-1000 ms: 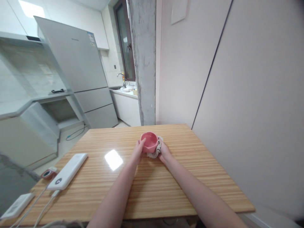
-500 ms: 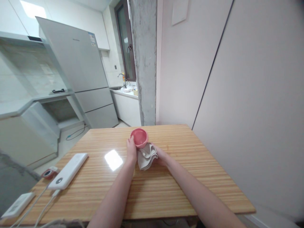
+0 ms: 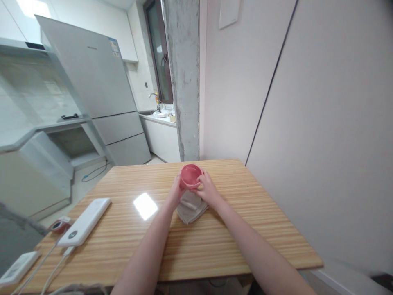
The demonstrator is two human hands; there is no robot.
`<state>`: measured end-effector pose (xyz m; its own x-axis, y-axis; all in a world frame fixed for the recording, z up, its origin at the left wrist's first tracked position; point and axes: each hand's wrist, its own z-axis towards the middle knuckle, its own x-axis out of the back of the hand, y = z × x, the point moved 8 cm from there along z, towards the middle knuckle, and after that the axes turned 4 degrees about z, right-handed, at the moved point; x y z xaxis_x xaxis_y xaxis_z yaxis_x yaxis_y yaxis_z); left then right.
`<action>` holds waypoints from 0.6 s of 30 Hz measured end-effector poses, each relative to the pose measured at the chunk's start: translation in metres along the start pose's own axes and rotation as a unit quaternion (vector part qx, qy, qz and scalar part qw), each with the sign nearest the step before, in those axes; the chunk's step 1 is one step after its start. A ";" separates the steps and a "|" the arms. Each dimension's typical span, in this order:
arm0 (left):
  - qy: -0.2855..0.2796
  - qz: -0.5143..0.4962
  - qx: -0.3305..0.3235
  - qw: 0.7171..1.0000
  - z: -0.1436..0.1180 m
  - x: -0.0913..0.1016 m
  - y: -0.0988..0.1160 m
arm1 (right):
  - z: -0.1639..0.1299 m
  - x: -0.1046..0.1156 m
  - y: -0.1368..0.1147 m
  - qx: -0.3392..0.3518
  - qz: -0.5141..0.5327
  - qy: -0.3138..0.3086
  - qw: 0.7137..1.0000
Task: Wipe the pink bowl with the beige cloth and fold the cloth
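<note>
Two hands are holding a pink bowl over the table.
The left hand (image 3: 175,196) and the right hand (image 3: 208,190) are both grasping the pink bowl (image 3: 190,176); a grey cloth (image 3: 190,208) is lying under it on the wooden table (image 3: 260,229).

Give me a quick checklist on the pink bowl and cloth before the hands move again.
1. Both hands on pink bowl: ok; left hand and right hand flank it.
2. Bowl opening visible, nothing seen inside: ok.
3. Grey cloth on the wooden table, below the bowl: ok.
4. Bowl lifted off the cloth: cannot tell.
5. White power bank and cables well away from the hands: ok.
</note>
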<state>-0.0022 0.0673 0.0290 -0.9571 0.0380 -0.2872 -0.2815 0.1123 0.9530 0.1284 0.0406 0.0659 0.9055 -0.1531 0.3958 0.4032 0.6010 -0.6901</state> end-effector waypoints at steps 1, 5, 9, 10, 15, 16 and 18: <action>-0.015 0.011 0.004 1.000 0.001 -0.001 -0.001 | 0.002 0.007 0.007 -0.012 -0.016 0.023 1.000; 0.043 0.203 -0.087 0.974 0.002 0.014 0.012 | 0.002 0.064 0.051 -0.095 -0.125 0.174 0.972; -0.011 0.386 -0.150 0.910 -0.007 0.004 0.016 | -0.016 0.126 0.095 -0.170 -0.219 0.298 0.914; -0.032 0.414 -0.158 0.896 -0.010 -0.001 0.015 | -0.021 0.137 0.104 -0.186 -0.232 0.315 0.901; -0.136 0.498 -0.183 0.837 -0.023 -0.024 0.008 | -0.034 0.152 0.130 -0.218 -0.247 0.331 0.884; -0.157 0.504 -0.182 0.829 -0.025 -0.028 0.006 | -0.034 0.150 0.132 -0.216 -0.247 0.327 0.886; -0.188 0.516 -0.185 0.815 -0.028 -0.033 0.002 | -0.034 0.147 0.135 -0.216 -0.245 0.320 0.889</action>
<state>0.0265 0.0380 0.0426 -0.6275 0.2314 0.7434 0.5927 -0.4772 0.6488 0.3202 0.0728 0.0105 0.4417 -0.8113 0.3830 0.6579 0.0026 -0.7531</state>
